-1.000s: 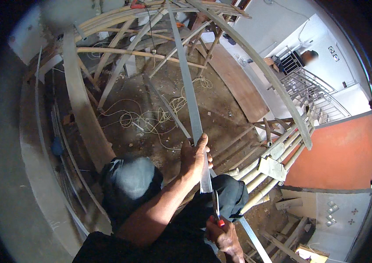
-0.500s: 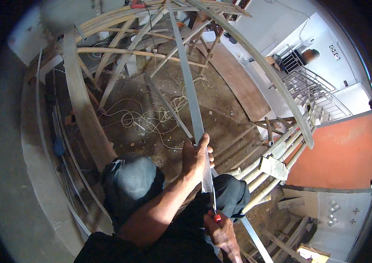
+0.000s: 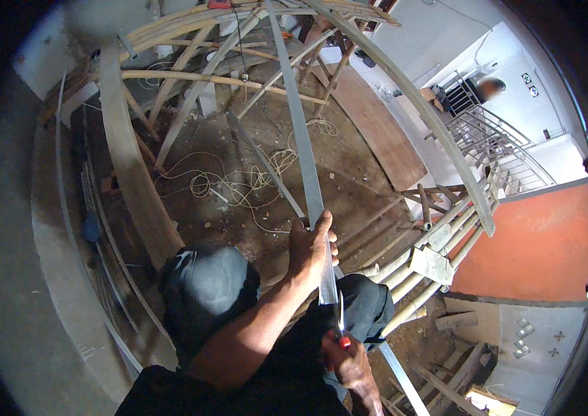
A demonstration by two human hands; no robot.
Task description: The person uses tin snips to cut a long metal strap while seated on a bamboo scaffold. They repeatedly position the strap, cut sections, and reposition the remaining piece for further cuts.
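Left hand (image 3: 311, 248) clamped around the metal strip (image 3: 300, 135), just short of its near end!
Right hand (image 3: 350, 364) grips red-handled snips (image 3: 344, 342) beside that end; the strip stretches toward the far edge of the bamboo frame (image 3: 211, 78).

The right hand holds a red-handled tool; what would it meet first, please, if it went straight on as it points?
The right hand would probably bring its tool against the near end of the metal strip first, though depth is unclear.
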